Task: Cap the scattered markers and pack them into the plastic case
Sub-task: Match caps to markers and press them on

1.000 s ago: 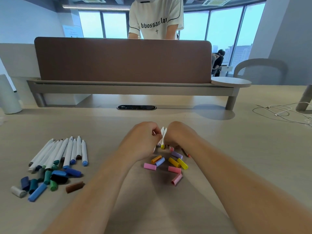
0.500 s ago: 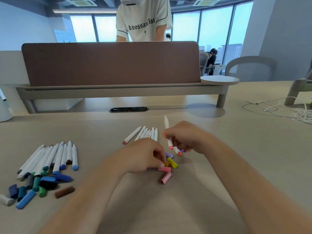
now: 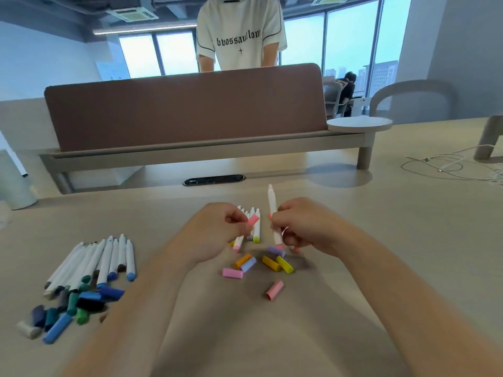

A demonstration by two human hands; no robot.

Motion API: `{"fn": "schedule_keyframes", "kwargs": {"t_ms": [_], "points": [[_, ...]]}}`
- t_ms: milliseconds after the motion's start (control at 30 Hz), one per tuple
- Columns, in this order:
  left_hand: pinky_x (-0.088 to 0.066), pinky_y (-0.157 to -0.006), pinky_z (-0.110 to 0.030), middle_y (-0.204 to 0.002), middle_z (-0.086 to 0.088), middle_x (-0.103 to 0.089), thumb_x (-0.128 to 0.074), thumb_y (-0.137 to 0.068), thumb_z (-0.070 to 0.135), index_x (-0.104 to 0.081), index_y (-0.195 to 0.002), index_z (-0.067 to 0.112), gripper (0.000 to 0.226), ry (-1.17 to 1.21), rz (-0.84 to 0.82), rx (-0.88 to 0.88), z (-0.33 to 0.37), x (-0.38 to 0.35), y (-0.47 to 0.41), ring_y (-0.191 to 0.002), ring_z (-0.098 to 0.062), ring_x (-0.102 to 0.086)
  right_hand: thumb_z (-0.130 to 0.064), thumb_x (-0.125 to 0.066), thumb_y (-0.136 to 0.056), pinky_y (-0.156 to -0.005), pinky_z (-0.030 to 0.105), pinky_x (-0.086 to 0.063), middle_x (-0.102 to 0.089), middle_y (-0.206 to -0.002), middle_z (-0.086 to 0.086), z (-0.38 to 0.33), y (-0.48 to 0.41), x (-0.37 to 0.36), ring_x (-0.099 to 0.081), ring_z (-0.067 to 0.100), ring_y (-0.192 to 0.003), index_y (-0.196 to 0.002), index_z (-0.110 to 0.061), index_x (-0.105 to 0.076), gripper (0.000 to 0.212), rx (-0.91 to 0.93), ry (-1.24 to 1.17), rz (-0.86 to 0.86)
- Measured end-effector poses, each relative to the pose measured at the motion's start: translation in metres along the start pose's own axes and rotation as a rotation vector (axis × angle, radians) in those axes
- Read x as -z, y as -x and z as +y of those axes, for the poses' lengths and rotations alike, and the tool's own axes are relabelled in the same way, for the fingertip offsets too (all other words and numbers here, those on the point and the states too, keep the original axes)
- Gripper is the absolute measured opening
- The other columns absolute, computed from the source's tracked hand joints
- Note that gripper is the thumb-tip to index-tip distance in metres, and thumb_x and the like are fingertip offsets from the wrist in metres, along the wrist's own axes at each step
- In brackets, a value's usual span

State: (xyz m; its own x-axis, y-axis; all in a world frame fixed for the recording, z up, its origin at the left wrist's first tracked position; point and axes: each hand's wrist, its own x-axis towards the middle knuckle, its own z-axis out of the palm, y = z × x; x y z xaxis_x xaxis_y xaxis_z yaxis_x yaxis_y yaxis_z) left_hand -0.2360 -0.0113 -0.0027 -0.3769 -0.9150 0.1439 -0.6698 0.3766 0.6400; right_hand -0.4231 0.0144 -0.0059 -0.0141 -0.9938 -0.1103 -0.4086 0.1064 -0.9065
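My right hand [image 3: 302, 227] grips a white marker [image 3: 273, 210] held nearly upright, its pink tip pointing down. A second marker tip shows below that hand. My left hand [image 3: 215, 229] pinches a pink cap [image 3: 253, 220] a short way left of the marker. Behind my hands lie a few uncapped white markers [image 3: 255, 227] with warm-coloured tips. Loose pink, orange, yellow and lilac caps [image 3: 272, 263] are scattered on the table in front of my hands. No plastic case is in view.
At the left lies a row of white markers with blue and green tips [image 3: 103, 261], with blue, green and dark caps [image 3: 73, 306] heaped beside them. A brown divider panel [image 3: 185, 110] stands behind, a person beyond it. White cables [image 3: 449, 165] lie at right.
My left hand has lifted a pink cap off the table and brought it up beside the marker. My right hand has kept hold of the upright marker.
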Motion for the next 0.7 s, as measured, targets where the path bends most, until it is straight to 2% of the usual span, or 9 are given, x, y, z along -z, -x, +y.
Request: {"fn": "schedule_keyframes", "kwargs": {"t_ms": [67,100,167,233,367,567,700], "points": [[-0.04,-0.05,-0.021,-0.062,0.008,-0.065,-0.067,-0.09,0.02,-0.071,-0.098,0.02,0.009,0.398,0.077,0.124,-0.005,0.002,-0.004,-0.054,-0.009,-0.046,-0.002,-0.053,-0.083,-0.049,0.029,-0.032,-0.053,-0.057,0.012,-0.003,0.004,-0.002,-0.045,0.017,-0.044,-0.083,0.0,-0.056,0.004,0.042,-0.006,-0.055],[-0.039,-0.047,-0.021,-0.065,0.004,-0.067,-0.066,-0.09,0.015,-0.07,-0.105,0.022,0.016,0.567,0.089,0.169,-0.008,0.003,-0.005,-0.055,-0.011,-0.046,0.0,-0.053,-0.083,-0.047,0.029,-0.032,-0.056,-0.059,0.013,-0.005,0.006,-0.004,-0.046,0.017,-0.044,-0.091,0.002,-0.057,0.009,0.066,-0.011,-0.093],[-0.038,-0.046,-0.021,-0.075,-0.005,-0.069,-0.064,-0.091,0.01,-0.069,-0.111,0.021,0.024,0.794,0.096,0.214,-0.013,0.002,-0.006,-0.056,-0.013,-0.047,0.0,-0.057,-0.084,-0.045,0.025,-0.035,-0.059,-0.061,0.01,-0.008,0.009,-0.008,-0.048,0.018,-0.047,-0.1,-0.004,-0.061,0.017,0.105,-0.003,-0.172],[-0.034,-0.048,-0.023,-0.08,-0.009,-0.071,-0.062,-0.091,0.005,-0.069,-0.111,0.016,0.023,0.918,0.122,0.243,-0.015,0.001,-0.008,-0.058,-0.013,-0.049,-0.007,-0.059,-0.089,-0.046,0.024,-0.04,-0.057,-0.062,0.005,-0.011,0.011,-0.012,-0.048,0.017,-0.05,-0.1,-0.01,-0.064,0.012,0.122,0.028,-0.203],[-0.035,-0.048,-0.023,-0.081,-0.009,-0.073,-0.058,-0.094,0.003,-0.067,-0.11,0.011,0.02,0.992,0.189,0.3,-0.019,-0.003,-0.012,-0.06,-0.015,-0.054,-0.024,-0.062,-0.095,-0.048,0.022,-0.042,-0.055,-0.065,0.001,-0.011,0.012,-0.017,-0.049,0.014,-0.053,-0.095,-0.007,-0.065,0.017,0.116,0.101,-0.237],[-0.037,-0.044,-0.021,-0.085,-0.013,-0.074,-0.056,-0.095,0.002,-0.065,-0.11,0.008,0.019,1.122,0.165,0.278,-0.017,-0.004,-0.011,-0.056,-0.014,-0.054,-0.025,-0.066,-0.091,-0.047,0.017,-0.041,-0.056,-0.063,-0.005,-0.014,0.015,-0.021,-0.048,0.005,-0.045,-0.088,-0.013,-0.068,0.013,0.137,0.166,-0.283],[-0.038,-0.044,-0.022,-0.075,-0.006,-0.068,-0.058,-0.093,0.004,-0.071,-0.108,0.014,0.023,1.068,0.205,0.273,-0.021,-0.004,-0.014,-0.056,-0.014,-0.05,-0.022,-0.062,-0.093,-0.05,0.018,-0.044,-0.061,-0.075,0.004,-0.013,0.011,-0.021,-0.053,0.005,-0.05,-0.092,-0.012,-0.068,0.012,0.141,0.142,-0.198]]}}
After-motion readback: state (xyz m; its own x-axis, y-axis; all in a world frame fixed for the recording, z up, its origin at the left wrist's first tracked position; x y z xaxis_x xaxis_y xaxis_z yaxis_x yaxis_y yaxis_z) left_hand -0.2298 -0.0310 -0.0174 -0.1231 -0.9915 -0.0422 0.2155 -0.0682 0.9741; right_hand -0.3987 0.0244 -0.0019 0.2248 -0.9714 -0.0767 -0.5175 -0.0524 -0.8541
